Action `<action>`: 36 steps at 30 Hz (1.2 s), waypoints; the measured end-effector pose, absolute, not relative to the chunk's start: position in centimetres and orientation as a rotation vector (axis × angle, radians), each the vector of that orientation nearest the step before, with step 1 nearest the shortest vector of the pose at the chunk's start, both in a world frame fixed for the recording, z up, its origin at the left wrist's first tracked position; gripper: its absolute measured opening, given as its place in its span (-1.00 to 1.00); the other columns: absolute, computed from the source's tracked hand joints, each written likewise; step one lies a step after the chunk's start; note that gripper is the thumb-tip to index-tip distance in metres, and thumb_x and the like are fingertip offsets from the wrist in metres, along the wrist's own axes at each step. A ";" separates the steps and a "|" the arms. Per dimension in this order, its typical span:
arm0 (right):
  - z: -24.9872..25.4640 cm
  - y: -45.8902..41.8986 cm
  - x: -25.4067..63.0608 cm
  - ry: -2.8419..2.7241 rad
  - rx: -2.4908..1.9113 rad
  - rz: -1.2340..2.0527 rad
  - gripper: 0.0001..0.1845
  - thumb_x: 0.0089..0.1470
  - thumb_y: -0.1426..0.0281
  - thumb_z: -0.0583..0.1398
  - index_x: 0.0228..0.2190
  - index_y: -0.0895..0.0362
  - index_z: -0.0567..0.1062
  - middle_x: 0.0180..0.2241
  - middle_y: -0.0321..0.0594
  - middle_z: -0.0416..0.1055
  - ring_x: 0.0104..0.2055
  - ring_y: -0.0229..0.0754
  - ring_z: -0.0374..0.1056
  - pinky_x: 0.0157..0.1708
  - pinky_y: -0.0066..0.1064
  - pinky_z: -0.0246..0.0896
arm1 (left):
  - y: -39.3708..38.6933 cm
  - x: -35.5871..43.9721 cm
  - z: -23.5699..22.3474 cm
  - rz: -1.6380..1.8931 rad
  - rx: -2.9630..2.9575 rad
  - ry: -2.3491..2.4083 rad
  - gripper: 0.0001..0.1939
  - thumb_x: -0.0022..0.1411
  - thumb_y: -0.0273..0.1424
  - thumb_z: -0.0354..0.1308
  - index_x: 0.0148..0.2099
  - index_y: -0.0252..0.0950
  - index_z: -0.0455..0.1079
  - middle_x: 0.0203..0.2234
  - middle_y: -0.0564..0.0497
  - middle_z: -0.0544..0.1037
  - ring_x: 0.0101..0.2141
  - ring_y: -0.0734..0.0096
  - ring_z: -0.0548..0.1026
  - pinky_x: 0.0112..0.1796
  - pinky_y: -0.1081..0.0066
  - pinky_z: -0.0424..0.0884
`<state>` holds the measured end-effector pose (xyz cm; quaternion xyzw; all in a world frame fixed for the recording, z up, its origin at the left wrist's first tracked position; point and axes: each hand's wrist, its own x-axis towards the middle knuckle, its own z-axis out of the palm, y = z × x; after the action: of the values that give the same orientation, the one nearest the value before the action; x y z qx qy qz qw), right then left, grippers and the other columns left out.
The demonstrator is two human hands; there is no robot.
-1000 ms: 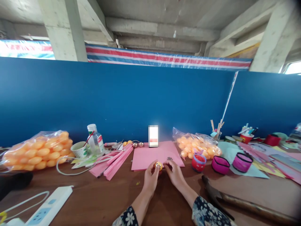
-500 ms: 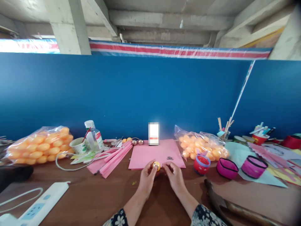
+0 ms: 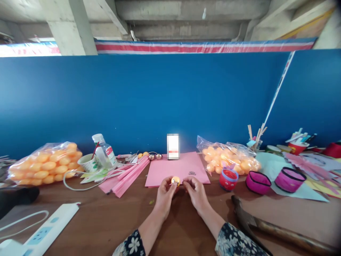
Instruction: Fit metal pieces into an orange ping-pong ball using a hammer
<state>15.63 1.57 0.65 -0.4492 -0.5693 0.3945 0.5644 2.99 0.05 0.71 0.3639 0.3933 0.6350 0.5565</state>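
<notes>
My left hand (image 3: 165, 193) grips a small orange ball (image 3: 175, 180), most likely a ping-pong ball, with a pale patch and dark marks on the side facing me. Just right of it, my right hand (image 3: 195, 192) is closed in a pinch, thumb against fingers; whatever is between the tips is too small to make out. Both hands are at the near edge of a pink paper sheet (image 3: 160, 170). On that sheet lies a little cluster of dark bits (image 3: 192, 173), and at its back stands a white, blurred-out upright object (image 3: 173, 145).
Bags of orange balls lie left (image 3: 45, 165) and right (image 3: 226, 160). Pink paper strips (image 3: 130, 177), a bottle (image 3: 105, 153) and a paper cup (image 3: 89, 163) are at left, a power strip (image 3: 48, 231) nearer. At right are a red cup (image 3: 228, 179), magenta bands (image 3: 258, 182) and a wooden-handled tool (image 3: 279, 231).
The view has tilted slightly, so the table items sit a little higher. My left hand still grips the ball, with its marked side turned more toward me; my right hand stays pinched beside it.
</notes>
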 end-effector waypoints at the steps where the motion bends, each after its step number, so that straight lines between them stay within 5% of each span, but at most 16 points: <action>1: 0.6 1.6 15.6 -1.339 -1.054 0.937 -0.76 -0.08 0.23 0.16 -0.46 0.17 0.41 -0.54 -0.25 0.35 -0.51 -0.24 0.25 -0.54 -0.47 0.14 | 0.1 3.0 0.8 1.495 0.858 0.920 -0.57 -0.07 -0.28 0.23 -0.13 -0.33 0.33 -0.28 -0.10 0.49 -0.26 0.33 0.47 -0.16 0.30 0.37; 22: 1.3 1.0 15.2 -1.102 -0.995 1.266 -0.70 -0.14 0.17 0.19 -0.45 0.16 0.36 -0.64 -0.38 0.24 -0.64 -0.37 0.14 -0.71 -0.57 -0.03 | 0.3 2.9 0.8 1.458 0.731 0.811 -0.57 -0.02 -0.31 0.20 -0.06 -0.27 0.31 -0.19 -0.09 0.47 -0.22 0.33 0.46 -0.12 0.24 0.36; 36: 1.8 0.7 15.0 -1.177 -0.992 1.257 -0.73 -0.16 0.19 0.21 -0.50 0.16 0.39 -0.62 -0.38 0.28 -0.58 -0.36 0.17 -0.58 -0.54 0.08 | 0.4 2.9 0.5 1.449 0.736 0.829 -0.55 0.00 -0.36 0.19 -0.01 -0.25 0.33 -0.10 -0.08 0.45 -0.14 0.29 0.42 -0.04 0.25 0.30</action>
<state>15.01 0.68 1.77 -0.4185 -0.4962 0.5300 0.5457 2.90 0.45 0.52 0.3191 0.3594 0.6280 0.6120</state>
